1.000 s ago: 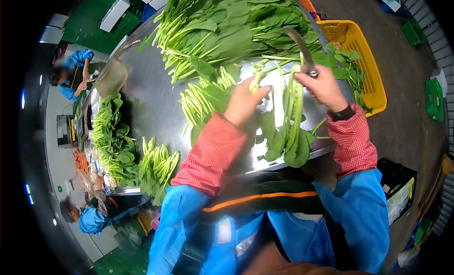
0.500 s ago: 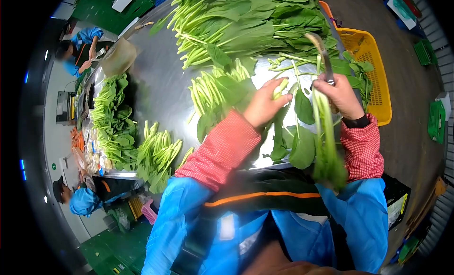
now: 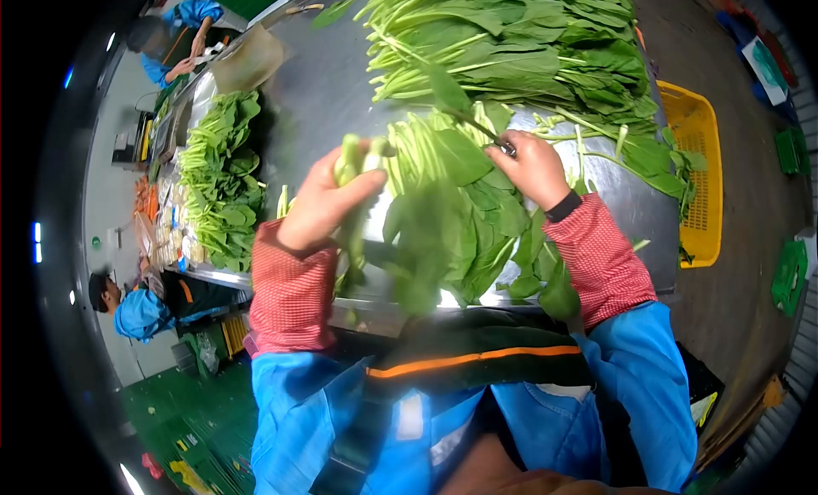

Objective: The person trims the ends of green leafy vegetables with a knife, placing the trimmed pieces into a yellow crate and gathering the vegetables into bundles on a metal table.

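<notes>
My left hand [image 3: 328, 197] is closed round the pale cut stems of some leafy greens [image 3: 351, 160], whose leaves hang down blurred by motion. My right hand [image 3: 537, 171] grips a knife [image 3: 505, 144], its blade pointing up and left over the pile. Between the hands lies a bunch of leafy greens [image 3: 477, 231] on the metal table, stems toward the top left and leaves toward me. Farther off, a large heap of the same greens [image 3: 520, 48] covers the back of the table. Loose stalks [image 3: 609, 150] lie right of my right hand.
A yellow plastic crate [image 3: 700, 171] stands beyond the table's right edge. Another row of greens [image 3: 223, 180] lies on the left side of the metal table [image 3: 319, 103]. Two people in blue, one person [image 3: 183, 31] at upper left and another [image 3: 145, 312] lower, are beyond it.
My left hand has moved left with greens in it. My right hand has shifted left with the knife and no longer has the long stalks hanging from it.
</notes>
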A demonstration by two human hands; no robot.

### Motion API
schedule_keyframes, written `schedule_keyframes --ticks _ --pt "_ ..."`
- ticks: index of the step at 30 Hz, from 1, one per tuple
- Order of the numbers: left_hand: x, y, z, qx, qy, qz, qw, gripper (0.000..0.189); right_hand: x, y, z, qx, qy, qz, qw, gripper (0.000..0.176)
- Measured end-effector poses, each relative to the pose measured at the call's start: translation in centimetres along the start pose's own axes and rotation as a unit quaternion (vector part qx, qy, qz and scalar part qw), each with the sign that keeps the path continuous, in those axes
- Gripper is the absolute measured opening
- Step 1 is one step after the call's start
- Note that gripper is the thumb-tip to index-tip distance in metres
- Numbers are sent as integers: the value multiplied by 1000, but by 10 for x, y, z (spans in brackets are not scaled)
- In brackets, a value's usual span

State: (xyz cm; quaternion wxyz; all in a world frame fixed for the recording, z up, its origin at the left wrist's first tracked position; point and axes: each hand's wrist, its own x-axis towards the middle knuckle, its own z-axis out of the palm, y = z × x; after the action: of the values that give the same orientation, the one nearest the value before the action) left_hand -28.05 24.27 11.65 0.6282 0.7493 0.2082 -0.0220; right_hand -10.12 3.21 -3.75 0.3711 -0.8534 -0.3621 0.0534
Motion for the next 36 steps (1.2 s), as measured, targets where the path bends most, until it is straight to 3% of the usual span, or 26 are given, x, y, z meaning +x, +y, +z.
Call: schedule_keyframes --ticks 1,2,3,5,7,9,11,13,14,15,17,20,21,23,25,26,29,33,34,36 --pt "-4 -12 -20 84 29 -3 996 33 3 -4 11 -33 -7 -8 999 36" --pt "-8 -35 -44 261 80 15 962 33 7 -3 26 -44 23 -43 998 40" --pt "-12 -63 -67 430 125 31 894 33 12 -7 35 -54 25 -46 997 41" --pt "-24 -117 -99 584 195 10 788 36 18 -18 49 -76 29 -49 995 44" --pt "-38 -170 -118 634 211 -107 736 52 23 -23 59 -136 -16 -35 990 45" --pt "-47 -205 -116 619 259 -70 738 65 23 -14 78 -181 -67 -20 981 46" --pt "-50 -220 -107 608 303 0 734 74 19 0 85 -135 -59 -2 989 29" --pt "-40 -203 -91 546 327 101 765 70 16 5 70 -97 -71 51 991 27" --pt "-32 -199 -81 521 320 110 784 60 10 10 62 -21 -51 59 997 27" --pt "-23 -184 -67 462 306 102 826 49 6 19 52 56 -29 68 996 28" --pt "-1 -172 -43 398 259 127 871 37 -3 30 25 193 -95 134 967 29" --pt "33 -143 9 191 183 92 960 33 -26 44 2 353 -90 169 916 24" --pt "45 -134 28 135 147 70 977 35 -34 45 0 352 -85 174 916 24" --pt "73 -131 66 110 105 75 985 46 -45 43 -5 349 -74 183 916 24" --pt "111 -150 96 169 99 100 976 59 -54 43 0 371 -49 176 910 24" --pt "126 -152 107 139 98 60 984 65 -58 43 1 383 -45 184 904 23" --pt "154 -146 123 89 142 -39 985 63 -65 49 -6 387 -28 175 905 24" --pt "172 -147 130 180 117 -13 977 59 -74 49 -30 378 -38 180 907 23" --pt "169 -143 138 172 112 35 978 50 -76 51 -33 396 -40 179 900 22" --pt "159 -130 159 -53 30 -19 998 42 -81 54 -36 433 -46 177 883 22"
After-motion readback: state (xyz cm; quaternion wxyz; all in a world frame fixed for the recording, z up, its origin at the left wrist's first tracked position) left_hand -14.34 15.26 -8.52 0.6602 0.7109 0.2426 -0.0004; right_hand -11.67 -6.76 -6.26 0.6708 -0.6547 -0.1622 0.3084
